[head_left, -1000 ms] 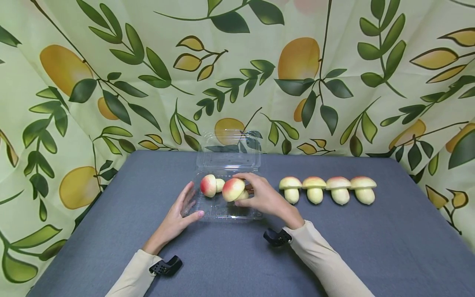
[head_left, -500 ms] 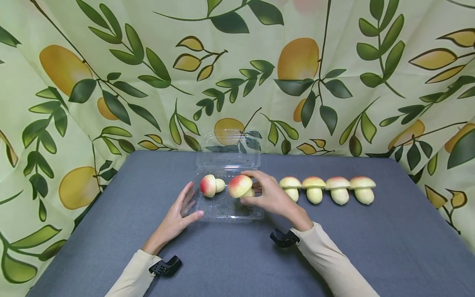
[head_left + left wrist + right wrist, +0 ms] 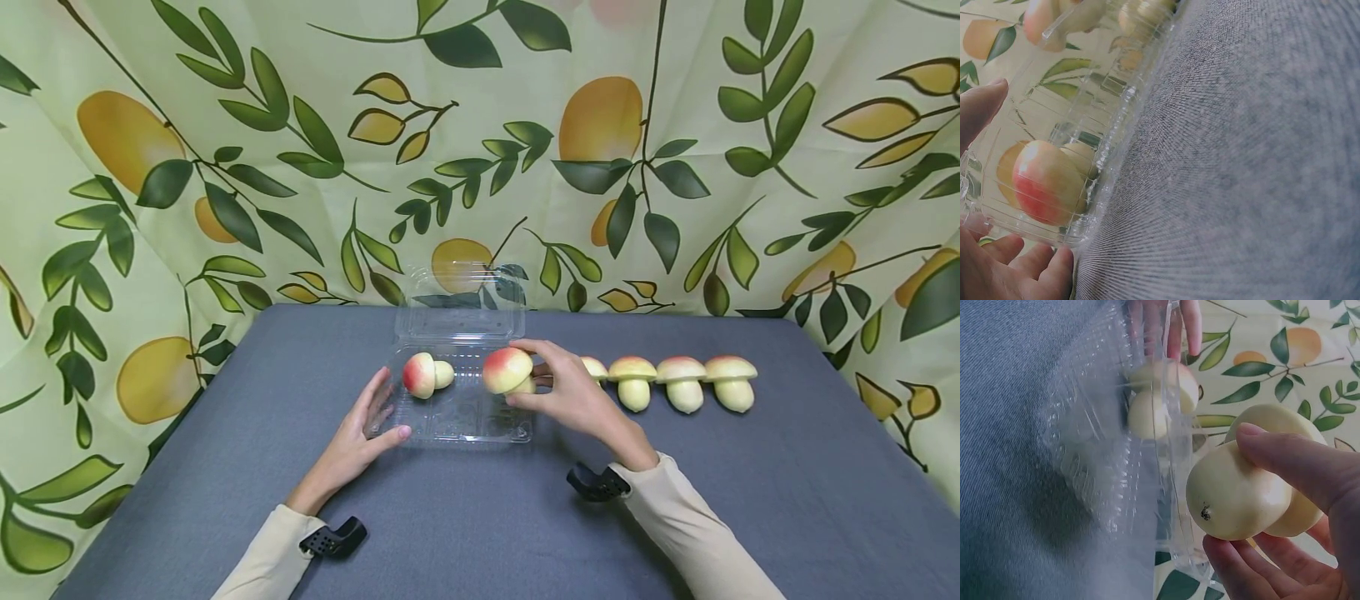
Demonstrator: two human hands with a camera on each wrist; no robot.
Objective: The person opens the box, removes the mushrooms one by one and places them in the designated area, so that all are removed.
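A clear plastic box (image 3: 465,425) stands with its lid raised at the back. In its left part lies a toy mushroom (image 3: 420,376) with a red and cream cap, seen through the box wall in the left wrist view. My right hand (image 3: 570,392) pinches another toy mushroom (image 3: 507,371) between thumb and fingers, above the right part of the box; its pale stem end (image 3: 1235,490) faces the right wrist camera. At the box's left side is my left hand (image 3: 358,446), fingers extended along the wall and thumb apart near the front corner.
A row of toy mushrooms (image 3: 684,383) lies on the grey cloth (image 3: 465,525) to the right, caps toward the back. My right hand partly covers the leftmost one. Behind the table hangs a patterned curtain (image 3: 480,150).
My right hand has carried its mushroom to the right and slightly back, from the middle of the box to above its right part. My left hand stays in place.
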